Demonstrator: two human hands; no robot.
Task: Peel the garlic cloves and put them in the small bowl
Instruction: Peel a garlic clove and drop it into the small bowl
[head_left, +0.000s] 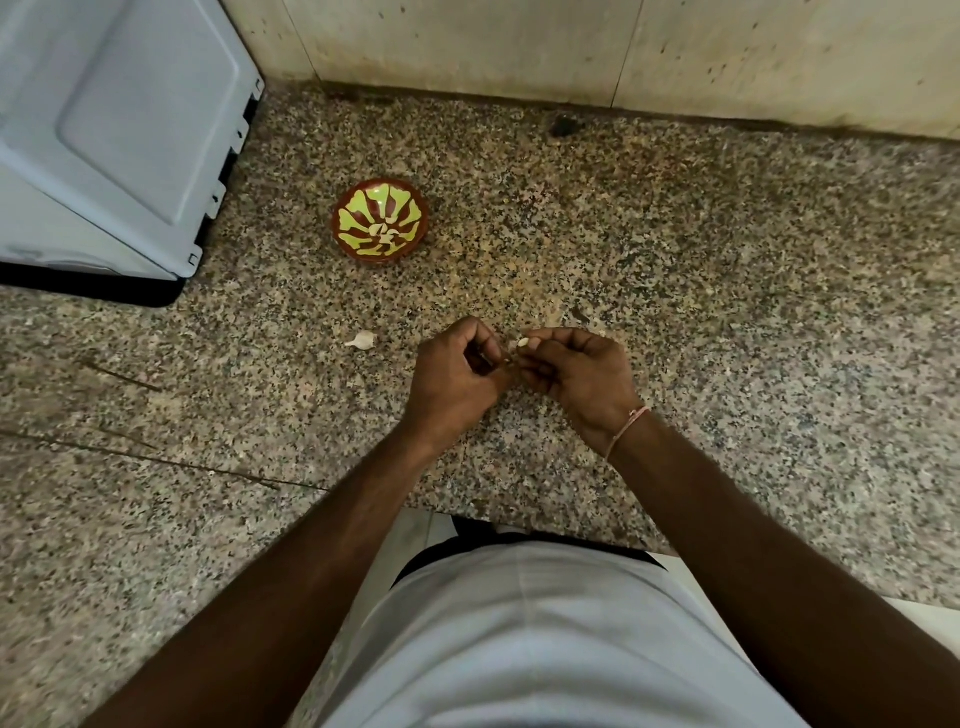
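Two hands, left hand (457, 374) and right hand (582, 379), pinching one garlic clove (522, 344), one loose clove (362, 340), one small bowl (380, 221).

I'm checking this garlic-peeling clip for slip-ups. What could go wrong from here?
1. The garlic clove is only pinched at the fingertips between the left hand and right hand, above the counter, so it could slip and drop.
2. The small bowl sits well away from the hands, so a tossed clove may miss.
3. The loose clove could be overlooked.
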